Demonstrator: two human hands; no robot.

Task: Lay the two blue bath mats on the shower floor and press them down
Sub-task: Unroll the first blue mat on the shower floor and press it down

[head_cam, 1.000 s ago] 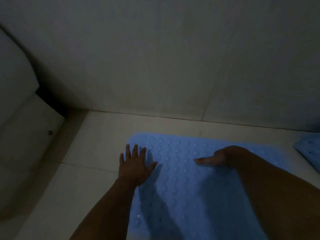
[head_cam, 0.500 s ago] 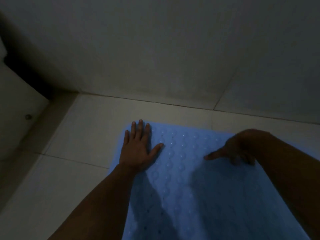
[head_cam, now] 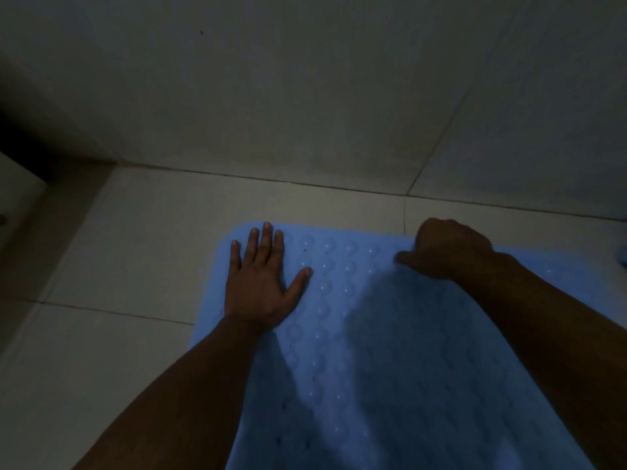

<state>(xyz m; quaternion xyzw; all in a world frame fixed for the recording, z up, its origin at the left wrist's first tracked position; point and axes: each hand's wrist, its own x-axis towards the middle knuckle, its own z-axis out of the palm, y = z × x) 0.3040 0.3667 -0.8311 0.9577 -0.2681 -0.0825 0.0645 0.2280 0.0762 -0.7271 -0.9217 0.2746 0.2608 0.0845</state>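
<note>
Two hands on a bath mat [head_cam: 390,351] laid on the shower floor [head_cam: 118,266].
The left hand [head_cam: 263,290] lies flat on the mat's far left corner; the right hand [head_cam: 448,249] rests at its far edge. The wall [head_cam: 305,96] rises beyond. A second mat's corner [head_cam: 621,257] shows at far right.

blue bath mat flat on the shower floor

the blue bath mat [head_cam: 390,351] lies spread on the pale tiled shower floor [head_cam: 135,252], its rounded far corner near the wall. rows of round suction bumps and small holes cover its surface. at the right edge of the view a sliver of the second blue mat [head_cam: 623,257] shows, apart from the first; its pose cannot be told.
</note>
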